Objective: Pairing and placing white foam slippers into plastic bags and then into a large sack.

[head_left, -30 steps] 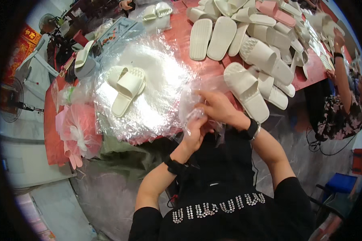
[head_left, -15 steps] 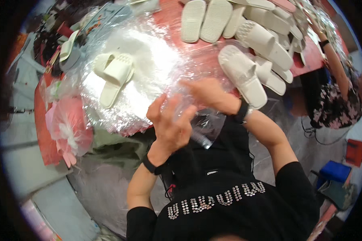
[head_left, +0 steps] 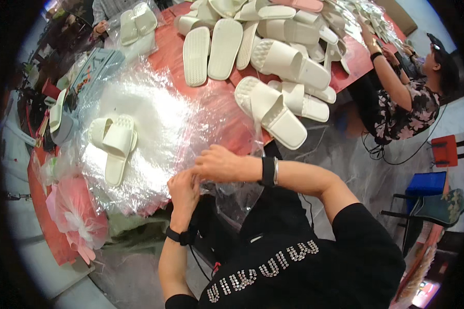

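My left hand (head_left: 183, 192) and my right hand (head_left: 219, 164) meet at the near edge of the red table, fingers pinched together on a clear plastic bag (head_left: 238, 200). The thin bag hangs down over my lap from between my hands; its opening is hard to make out. To the left, a pair of cream slippers (head_left: 119, 141) lies on a shiny stack of clear plastic bags (head_left: 154, 110), one slipper partly over the other. Just beyond my right hand is a loose cream slipper (head_left: 273, 110) with a dimpled footbed.
A heap of cream slippers (head_left: 288, 31) covers the far right of the red table (head_left: 166, 38). A bagged pair (head_left: 139, 23), a blue-grey plastic basket (head_left: 95, 67) and a knotted pink bag (head_left: 77, 211) sit leftward. People work at the far left and right. A blue stool (head_left: 427, 183) stands right.
My hands were apart with fingers spread; now they have come together on the bag. The whole view has shifted, bringing the far-left person and bagged slippers into sight.
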A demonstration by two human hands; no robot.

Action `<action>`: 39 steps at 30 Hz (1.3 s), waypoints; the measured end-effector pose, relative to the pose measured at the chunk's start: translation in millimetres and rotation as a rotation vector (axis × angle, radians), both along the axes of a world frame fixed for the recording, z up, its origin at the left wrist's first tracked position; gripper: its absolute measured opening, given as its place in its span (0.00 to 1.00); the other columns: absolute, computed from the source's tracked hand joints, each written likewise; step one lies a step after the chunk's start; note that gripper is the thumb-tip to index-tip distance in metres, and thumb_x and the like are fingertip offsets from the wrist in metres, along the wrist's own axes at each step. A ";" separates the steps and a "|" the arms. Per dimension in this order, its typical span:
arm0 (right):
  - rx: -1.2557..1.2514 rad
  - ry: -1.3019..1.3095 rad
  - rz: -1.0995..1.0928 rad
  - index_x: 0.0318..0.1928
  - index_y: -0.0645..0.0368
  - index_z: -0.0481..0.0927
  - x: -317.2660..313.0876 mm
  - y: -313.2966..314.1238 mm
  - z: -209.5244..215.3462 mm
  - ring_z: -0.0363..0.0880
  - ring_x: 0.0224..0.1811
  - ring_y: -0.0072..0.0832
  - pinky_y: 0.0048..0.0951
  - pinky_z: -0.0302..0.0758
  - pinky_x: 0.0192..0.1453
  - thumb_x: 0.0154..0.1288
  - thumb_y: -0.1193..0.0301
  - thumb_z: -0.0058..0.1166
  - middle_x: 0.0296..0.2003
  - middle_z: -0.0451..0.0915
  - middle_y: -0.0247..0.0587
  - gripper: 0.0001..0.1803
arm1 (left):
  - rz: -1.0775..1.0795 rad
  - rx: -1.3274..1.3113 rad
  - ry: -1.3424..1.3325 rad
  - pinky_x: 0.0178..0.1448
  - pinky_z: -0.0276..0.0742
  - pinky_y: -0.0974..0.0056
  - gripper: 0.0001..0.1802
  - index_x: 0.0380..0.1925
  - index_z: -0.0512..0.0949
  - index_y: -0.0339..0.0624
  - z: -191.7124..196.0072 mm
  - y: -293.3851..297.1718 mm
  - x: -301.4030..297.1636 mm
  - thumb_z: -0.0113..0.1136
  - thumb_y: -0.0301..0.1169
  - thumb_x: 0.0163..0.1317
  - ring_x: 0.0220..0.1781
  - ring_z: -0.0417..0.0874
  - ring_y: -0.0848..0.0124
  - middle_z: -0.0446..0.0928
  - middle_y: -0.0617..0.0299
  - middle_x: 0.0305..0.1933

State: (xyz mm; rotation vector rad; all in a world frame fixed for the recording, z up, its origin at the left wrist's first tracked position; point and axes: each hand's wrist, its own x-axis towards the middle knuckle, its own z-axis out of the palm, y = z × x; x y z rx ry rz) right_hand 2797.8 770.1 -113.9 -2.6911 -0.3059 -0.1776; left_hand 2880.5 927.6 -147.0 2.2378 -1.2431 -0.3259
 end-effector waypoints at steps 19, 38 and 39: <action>-0.348 -0.169 -0.438 0.41 0.50 0.75 -70.2 -60.5 -8.9 0.65 0.52 0.34 0.42 0.63 0.47 0.50 0.69 0.49 0.55 0.65 0.41 0.14 | 0.225 0.257 -0.043 0.38 0.62 0.54 0.15 0.24 0.73 0.38 -0.3 -22.9 29.0 0.48 0.41 0.54 0.33 0.76 0.52 0.75 0.49 0.26; 0.040 -0.290 -0.346 0.45 0.53 0.72 -35.2 -65.7 -47.8 0.69 0.43 0.30 0.31 0.67 0.39 0.48 0.72 0.49 0.45 0.70 0.33 0.19 | -0.241 0.301 0.198 0.49 0.69 0.63 0.33 0.55 0.64 0.37 110.8 -77.6 31.1 0.61 0.38 0.49 0.43 0.76 0.61 0.74 0.48 0.45; 0.039 -0.294 -0.354 0.45 0.53 0.72 -33.8 -62.4 -49.8 0.69 0.43 0.30 0.31 0.67 0.39 0.48 0.72 0.49 0.45 0.70 0.33 0.19 | -0.231 0.029 0.058 0.51 0.69 0.64 0.28 0.53 0.66 0.37 118.6 -92.3 22.6 0.59 0.34 0.52 0.43 0.76 0.63 0.74 0.51 0.45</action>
